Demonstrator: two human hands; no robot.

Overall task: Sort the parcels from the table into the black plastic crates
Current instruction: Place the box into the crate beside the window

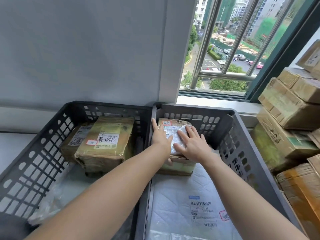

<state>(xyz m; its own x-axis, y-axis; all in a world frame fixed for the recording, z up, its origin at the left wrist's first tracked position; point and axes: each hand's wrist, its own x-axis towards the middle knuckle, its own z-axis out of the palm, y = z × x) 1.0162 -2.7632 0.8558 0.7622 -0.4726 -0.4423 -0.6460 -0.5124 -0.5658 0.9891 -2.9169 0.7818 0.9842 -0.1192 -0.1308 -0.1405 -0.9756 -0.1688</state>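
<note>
Step in hand: setting a parcel point(170, 131) down at the far end of the right crate point(242, 135), tight in its far-left corner; it looks seated or v. nearly so. Left hand point(160, 135) lies flat w/ straight fingers along the parcel's left edge, next to the crate wall; right hand point(192, 144) rests spread on its top, fingers apart; neither hand is curled round it, both press rather than grip. A grey poly mailer point(181, 196) lies in the near half of the same crate; left crate point(43, 153) holds two brown parcels point(105, 141). More cartons point(287, 108) are stacked to the right, prob. unsorted. Next move, by judgement: lift both hands clear w/o dragging the parcel; then reach right for another carton & read its label to pick the crate.
</note>
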